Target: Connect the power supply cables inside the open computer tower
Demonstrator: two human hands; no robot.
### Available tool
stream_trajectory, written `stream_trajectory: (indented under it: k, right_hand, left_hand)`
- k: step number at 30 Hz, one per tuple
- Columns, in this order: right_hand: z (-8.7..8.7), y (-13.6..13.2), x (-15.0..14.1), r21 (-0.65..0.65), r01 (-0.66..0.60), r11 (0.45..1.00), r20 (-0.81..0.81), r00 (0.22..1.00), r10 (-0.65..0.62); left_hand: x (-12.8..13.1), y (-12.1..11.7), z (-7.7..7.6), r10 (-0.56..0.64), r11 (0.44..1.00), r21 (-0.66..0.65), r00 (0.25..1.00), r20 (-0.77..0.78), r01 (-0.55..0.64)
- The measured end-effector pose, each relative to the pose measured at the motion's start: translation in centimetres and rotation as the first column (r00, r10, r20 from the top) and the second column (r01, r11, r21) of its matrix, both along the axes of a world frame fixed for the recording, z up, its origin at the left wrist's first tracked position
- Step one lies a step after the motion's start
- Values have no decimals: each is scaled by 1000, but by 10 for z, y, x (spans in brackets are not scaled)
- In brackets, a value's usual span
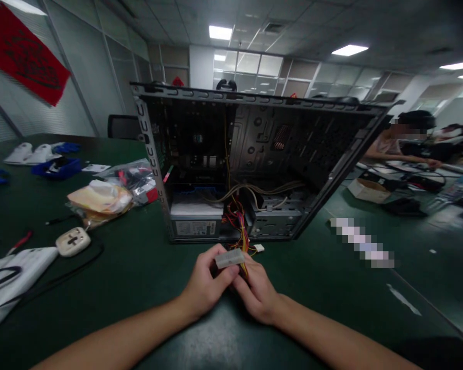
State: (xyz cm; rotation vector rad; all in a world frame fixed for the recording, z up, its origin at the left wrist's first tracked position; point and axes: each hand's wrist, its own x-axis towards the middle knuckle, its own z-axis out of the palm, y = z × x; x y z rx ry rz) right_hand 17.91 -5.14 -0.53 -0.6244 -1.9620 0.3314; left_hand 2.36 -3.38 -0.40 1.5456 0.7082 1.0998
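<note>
An open black computer case (262, 159) stands on the dark green table (139, 267), its inside facing me. A bundle of yellow, red and black wires (242, 234) runs out of its bottom toward me. My left hand (204, 285) and my right hand (256, 293) meet just in front of the case, fingers pinched together on a whitish translucent power connector (230, 258) at the end of those wires. A small white plug (259, 248) lies on the table beside the wires.
Left of the case lie plastic bags with parts (116, 190), a white power adapter (73, 241) with a black cable, a white cloth (11, 277) and blue trays (57, 167). Another person (405, 139) sits at the far right among cables and a cardboard box (368, 190).
</note>
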Motion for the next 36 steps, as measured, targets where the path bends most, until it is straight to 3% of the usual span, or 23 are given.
stream_trajectory:
  k: [3,8,11,14,17,22,25,28,31,36]
  right_hand:
    - [-2,4,1,28,14,1000,9,1000,-15]
    - [2,12,11,129,27,991,82,996,-38]
    - [14,21,22,17,181,983,31,983,-181]
    - [31,32,33,-163,366,916,-92,919,-384]
    - [51,40,34,-104,456,884,-86,881,-465]
    - [94,54,-7,126,422,898,144,888,-437]
    - [122,75,-40,192,503,842,320,779,-539]
    - [145,102,-64,180,590,787,468,653,-596]
    - [154,123,-76,133,647,751,560,576,-595]
    - [151,136,-82,170,703,691,537,521,-663]
  left_hand:
    - [1,2,5,-16,996,-82,998,56,20]
    - [2,9,4,40,999,36,999,-13,-40]
    - [3,16,-1,74,997,4,996,-50,-74]
    - [3,23,-4,94,992,-83,993,-65,-99]
    - [4,28,-3,89,991,-94,993,-78,-96]
    - [6,26,-1,71,994,-78,994,-82,-77]
    - [6,26,0,80,994,-69,992,-93,-87]
    - [5,29,1,88,994,-55,989,-123,-95]
    - [3,31,2,81,995,-47,985,-149,-89]
    - [4,30,3,51,997,-47,986,-161,-59]
